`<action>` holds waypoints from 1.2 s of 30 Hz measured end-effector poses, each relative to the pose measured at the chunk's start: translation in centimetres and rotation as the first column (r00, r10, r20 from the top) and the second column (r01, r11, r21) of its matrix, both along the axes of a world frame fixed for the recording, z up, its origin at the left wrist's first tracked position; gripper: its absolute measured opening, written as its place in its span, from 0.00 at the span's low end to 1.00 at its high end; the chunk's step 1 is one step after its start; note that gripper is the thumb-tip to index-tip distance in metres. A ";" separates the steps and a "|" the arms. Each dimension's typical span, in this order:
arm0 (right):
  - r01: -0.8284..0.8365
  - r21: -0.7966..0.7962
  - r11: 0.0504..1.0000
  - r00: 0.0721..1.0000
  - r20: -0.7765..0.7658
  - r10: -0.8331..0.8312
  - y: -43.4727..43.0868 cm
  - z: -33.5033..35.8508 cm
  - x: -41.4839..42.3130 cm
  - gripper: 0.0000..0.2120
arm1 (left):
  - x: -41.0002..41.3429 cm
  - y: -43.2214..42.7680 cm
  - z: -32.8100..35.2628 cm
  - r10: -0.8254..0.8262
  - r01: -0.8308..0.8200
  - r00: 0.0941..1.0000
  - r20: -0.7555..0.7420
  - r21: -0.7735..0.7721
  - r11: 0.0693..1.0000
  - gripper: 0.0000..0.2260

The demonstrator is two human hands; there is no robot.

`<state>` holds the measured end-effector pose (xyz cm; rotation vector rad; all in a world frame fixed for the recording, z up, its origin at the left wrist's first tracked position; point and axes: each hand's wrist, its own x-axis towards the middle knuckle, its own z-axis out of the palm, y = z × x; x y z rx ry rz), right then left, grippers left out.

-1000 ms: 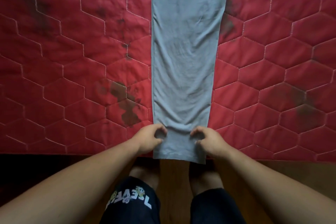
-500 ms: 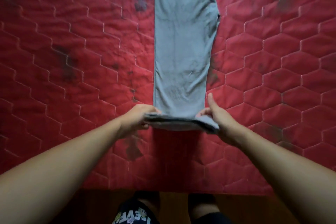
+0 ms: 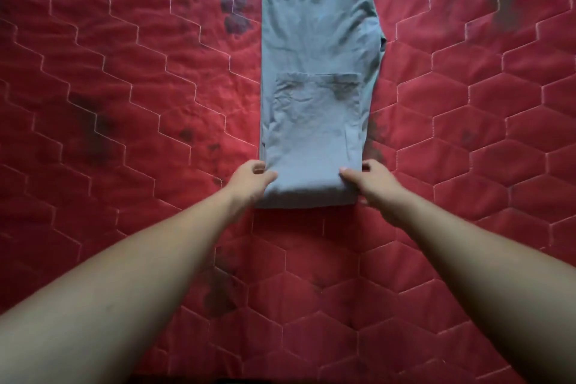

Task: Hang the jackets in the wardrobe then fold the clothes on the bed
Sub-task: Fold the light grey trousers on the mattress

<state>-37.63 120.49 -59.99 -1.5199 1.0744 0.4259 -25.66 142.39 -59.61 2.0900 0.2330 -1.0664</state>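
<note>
Your bed (image 3: 124, 103) fills the frame, covered in a red quilt stitched in hexagons, with dark stains scattered over it. One pair of grey trousers (image 3: 314, 40) lies up the middle, its lower part doubled over. Your two hands grip the near fold: left hand (image 3: 249, 179) at its left corner, right hand (image 3: 371, 181) at its right.

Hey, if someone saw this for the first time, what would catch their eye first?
The grey trousers lie lengthwise in the middle, with the near end folded back over them. Around them a red quilt with hexagon stitching fills the view, marked by dark blotches. At the near fold, the left hand and right hand grip its two corners.
</note>
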 end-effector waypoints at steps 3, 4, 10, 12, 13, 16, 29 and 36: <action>0.032 0.095 0.995 0.991 0.123 -0.044 1.3 -0.3 -1.2 0.08 | -2.0 0.4 -0.9 0.098 -0.098 0.995 0.004 0.004 0.995 0.19; 0.021 0.104 0.994 0.986 0.160 -0.038 1.3 -0.1 -1.5 0.09 | -2.4 0.5 -1.0 0.131 -0.131 0.991 -0.014 -0.002 0.991 0.16; -0.227 -0.078 0.971 0.948 0.209 0.238 1.0 1.1 -1.9 0.10 | -2.6 2.4 -1.0 0.101 -0.101 0.995 -0.021 0.009 0.995 0.06; -0.288 -0.131 0.948 0.945 0.123 0.304 0.9 0.7 -2.4 0.13 | -2.7 3.1 -1.2 0.068 -0.067 0.996 -0.057 0.027 0.997 0.06; -0.300 -0.120 0.946 0.948 0.073 0.310 0.8 0.3 -2.7 0.13 | -2.9 3.4 -1.4 0.038 -0.035 0.996 -0.079 0.041 0.999 0.08; -0.163 0.083 0.983 0.986 -0.018 0.165 1.1 -0.8 -3.4 0.08 | -4.2 3.9 -2.4 -0.035 0.046 0.989 -0.143 0.077 0.996 0.09; -0.370 -0.166 0.914 0.927 -0.121 0.354 1.9 -3.6 -3.8 0.13 | -5.3 5.6 -4.4 -0.054 0.049 0.986 -0.159 -0.033 0.998 0.08; -0.431 0.085 0.898 0.871 -0.220 0.439 2.0 -3.8 -6.9 0.12 | -7.3 6.9 -4.9 -0.215 0.200 0.913 -0.347 -0.079 0.977 0.08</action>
